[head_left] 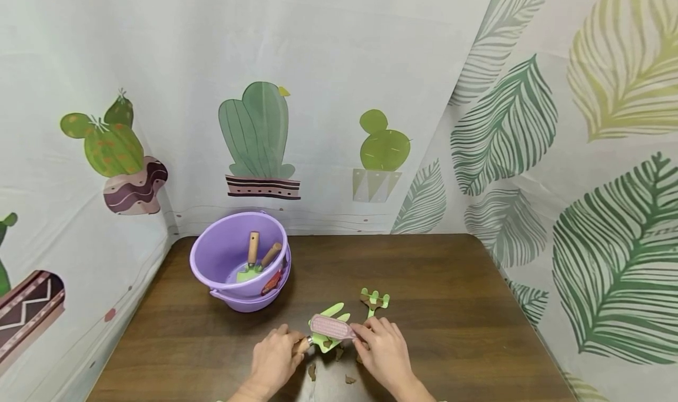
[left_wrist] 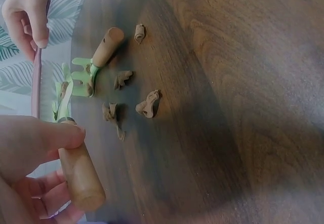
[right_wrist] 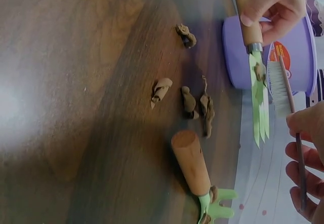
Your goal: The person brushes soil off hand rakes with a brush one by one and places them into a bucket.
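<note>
Left hand: fingers curled round the wooden handle of the green fork tool, which is held above the surface with its tines pointing away from the person.
Right hand: fingers pinching the thin handle of the pink brush, bristles set against the fork tool's tines.
Soiling: brown clay-like lumps cling to the tines; loose brown curls lie on the surface below and between the hands.
Second tool: a small green rake with a wooden handle lies on the surface just beside the right hand, also carrying brown residue.
Bucket: purple, standing well apart to the left rear, holding two wooden-handled tools.
Risk, scatter: in my judgement a hard brush stroke could flick lumps beyond the debris patch, possibly off the near edge.
Risk, grip: the brush handle is slim and held by a pinch only; a snag on the tines could twist it loose.
Risk, contact: the tine points lie near the right fingers; a slip of the brush could bring the fingers onto them.
Risk, rake: a wide sweep of the right hand could knock the rake along the surface.
</note>
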{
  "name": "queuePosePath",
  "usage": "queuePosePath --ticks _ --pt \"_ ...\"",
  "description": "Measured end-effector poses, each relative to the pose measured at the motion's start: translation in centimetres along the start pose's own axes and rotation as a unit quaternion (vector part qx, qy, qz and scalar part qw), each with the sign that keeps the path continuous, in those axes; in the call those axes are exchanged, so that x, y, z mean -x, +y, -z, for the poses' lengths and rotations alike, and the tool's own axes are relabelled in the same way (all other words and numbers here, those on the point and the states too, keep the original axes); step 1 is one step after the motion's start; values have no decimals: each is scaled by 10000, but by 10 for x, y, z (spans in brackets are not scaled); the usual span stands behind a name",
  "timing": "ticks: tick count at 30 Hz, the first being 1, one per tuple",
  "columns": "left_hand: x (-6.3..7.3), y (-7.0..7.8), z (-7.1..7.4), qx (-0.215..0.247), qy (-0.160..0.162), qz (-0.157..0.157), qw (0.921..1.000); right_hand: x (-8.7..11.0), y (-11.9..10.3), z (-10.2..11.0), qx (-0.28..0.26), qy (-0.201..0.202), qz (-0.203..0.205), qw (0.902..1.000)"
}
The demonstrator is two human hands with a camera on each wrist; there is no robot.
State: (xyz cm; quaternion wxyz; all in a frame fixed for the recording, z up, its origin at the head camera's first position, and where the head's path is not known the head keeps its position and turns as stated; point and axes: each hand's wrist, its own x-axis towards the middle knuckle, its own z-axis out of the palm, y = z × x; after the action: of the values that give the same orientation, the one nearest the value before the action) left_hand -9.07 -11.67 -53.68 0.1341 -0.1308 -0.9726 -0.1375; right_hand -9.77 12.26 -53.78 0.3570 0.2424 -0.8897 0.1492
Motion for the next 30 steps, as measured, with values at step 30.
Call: queuePosePath --ticks 30 --pt "-1 0 5 -65 170 9 9998 -2 5 4 134 -82 -182 9997"
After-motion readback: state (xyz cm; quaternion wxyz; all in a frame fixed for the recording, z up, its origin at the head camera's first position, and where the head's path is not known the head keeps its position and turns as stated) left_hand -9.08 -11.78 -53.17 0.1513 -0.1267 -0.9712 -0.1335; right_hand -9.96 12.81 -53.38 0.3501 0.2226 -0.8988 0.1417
